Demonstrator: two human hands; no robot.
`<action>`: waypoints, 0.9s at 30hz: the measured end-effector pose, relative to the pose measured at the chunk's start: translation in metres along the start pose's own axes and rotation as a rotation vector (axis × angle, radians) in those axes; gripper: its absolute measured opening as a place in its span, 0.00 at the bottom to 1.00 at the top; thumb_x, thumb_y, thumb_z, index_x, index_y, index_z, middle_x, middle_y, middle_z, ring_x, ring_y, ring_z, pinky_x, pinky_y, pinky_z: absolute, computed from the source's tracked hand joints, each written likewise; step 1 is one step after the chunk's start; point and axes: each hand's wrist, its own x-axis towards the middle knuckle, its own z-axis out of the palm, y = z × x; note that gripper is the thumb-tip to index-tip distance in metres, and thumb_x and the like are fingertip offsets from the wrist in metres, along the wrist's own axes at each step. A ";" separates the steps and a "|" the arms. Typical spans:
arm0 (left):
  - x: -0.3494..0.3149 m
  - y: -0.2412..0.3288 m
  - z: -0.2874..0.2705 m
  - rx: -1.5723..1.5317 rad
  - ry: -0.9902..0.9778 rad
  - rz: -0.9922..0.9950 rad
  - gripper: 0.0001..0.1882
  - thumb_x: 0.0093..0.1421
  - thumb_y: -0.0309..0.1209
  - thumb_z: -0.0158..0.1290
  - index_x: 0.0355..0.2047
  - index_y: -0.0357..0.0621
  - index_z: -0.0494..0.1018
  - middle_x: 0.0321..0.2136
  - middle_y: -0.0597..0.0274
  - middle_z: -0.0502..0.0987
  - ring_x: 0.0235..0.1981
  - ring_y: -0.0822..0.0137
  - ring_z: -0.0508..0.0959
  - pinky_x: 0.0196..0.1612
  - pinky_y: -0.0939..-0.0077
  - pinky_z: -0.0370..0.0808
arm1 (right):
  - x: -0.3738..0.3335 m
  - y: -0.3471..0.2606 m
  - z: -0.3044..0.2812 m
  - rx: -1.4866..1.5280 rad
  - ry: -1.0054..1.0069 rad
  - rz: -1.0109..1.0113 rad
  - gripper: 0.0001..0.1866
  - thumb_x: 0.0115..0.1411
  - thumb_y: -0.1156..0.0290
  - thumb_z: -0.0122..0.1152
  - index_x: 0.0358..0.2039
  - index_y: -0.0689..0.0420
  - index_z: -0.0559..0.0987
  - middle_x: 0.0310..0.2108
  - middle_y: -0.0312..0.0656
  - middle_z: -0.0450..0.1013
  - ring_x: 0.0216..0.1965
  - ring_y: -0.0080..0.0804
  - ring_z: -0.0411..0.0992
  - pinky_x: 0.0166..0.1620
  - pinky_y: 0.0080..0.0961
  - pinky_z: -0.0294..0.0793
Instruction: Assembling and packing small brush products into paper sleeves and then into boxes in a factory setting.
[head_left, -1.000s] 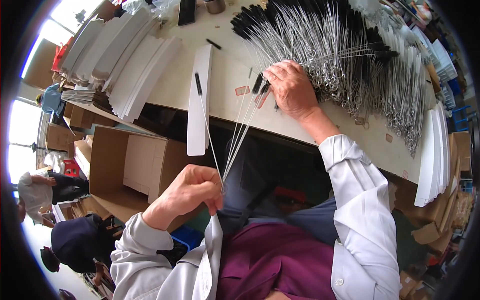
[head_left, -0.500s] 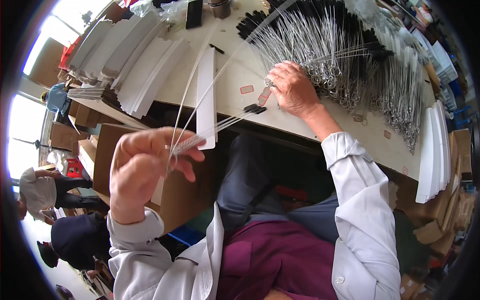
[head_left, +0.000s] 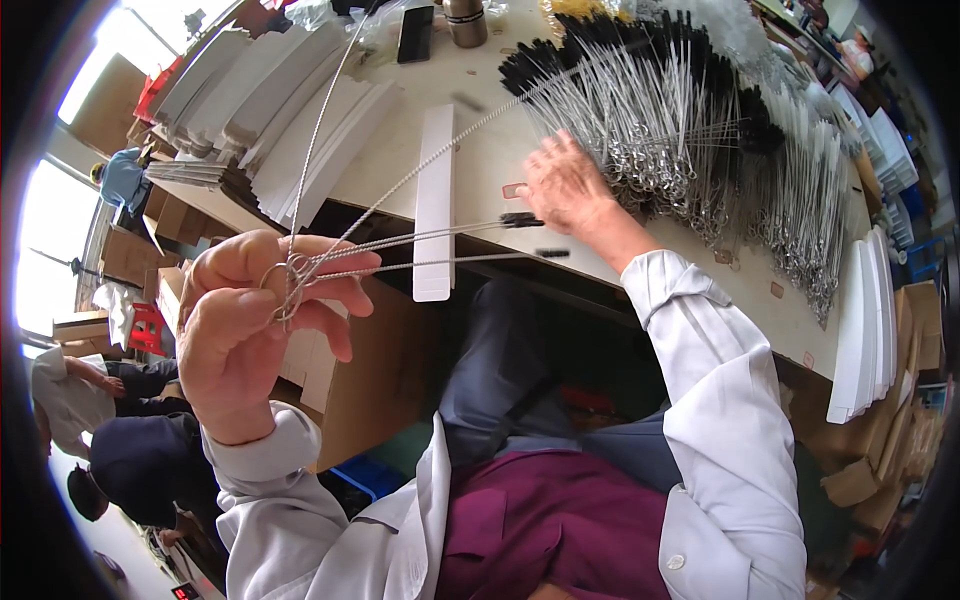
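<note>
Left hand (head_left: 235, 320) has thumb and fingertips pinched on the ring ends of some wire brushes (head_left: 519, 220), other fingers loosely spread. Brushes fan up and right from there; wires overlap so I can't count them, and one tip gets lost up top. Right hand (head_left: 570, 185) is half-curled beside the brush pile (head_left: 640, 110), undersides hidden, can't tell if it's gripping anything. Table (head_left: 482, 165) edge runs just below those fingers, bare tabletop to their left until the long white strip (head_left: 433, 200).

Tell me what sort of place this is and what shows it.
Probably a packing or assembly workshop: many wire-handled brushes heaped on a worktable, stacked long white card pieces at the left, and a large brown cardboard box beside the person's legs.
</note>
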 end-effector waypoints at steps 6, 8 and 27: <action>0.006 0.009 0.010 0.042 0.112 0.020 0.16 0.60 0.33 0.48 0.41 0.30 0.68 0.52 0.18 0.72 0.43 0.44 0.84 0.31 0.60 0.85 | -0.010 -0.006 -0.007 0.140 0.321 0.079 0.12 0.63 0.69 0.57 0.40 0.64 0.82 0.43 0.52 0.81 0.56 0.49 0.75 0.68 0.48 0.60; 0.014 0.013 0.013 0.061 0.175 -0.003 0.11 0.57 0.31 0.48 0.26 0.33 0.66 0.50 0.19 0.74 0.43 0.44 0.84 0.33 0.58 0.85 | -0.032 -0.004 -0.009 0.315 0.374 0.086 0.11 0.63 0.70 0.58 0.39 0.63 0.82 0.41 0.51 0.81 0.52 0.46 0.77 0.64 0.46 0.65; 0.087 -0.005 0.087 -0.136 -0.398 0.159 0.24 0.60 0.32 0.45 0.51 0.24 0.72 0.55 0.18 0.69 0.49 0.33 0.79 0.38 0.51 0.81 | -0.134 -0.064 -0.141 1.951 0.219 0.012 0.56 0.53 0.47 0.78 0.71 0.64 0.59 0.58 0.52 0.71 0.56 0.36 0.72 0.59 0.34 0.72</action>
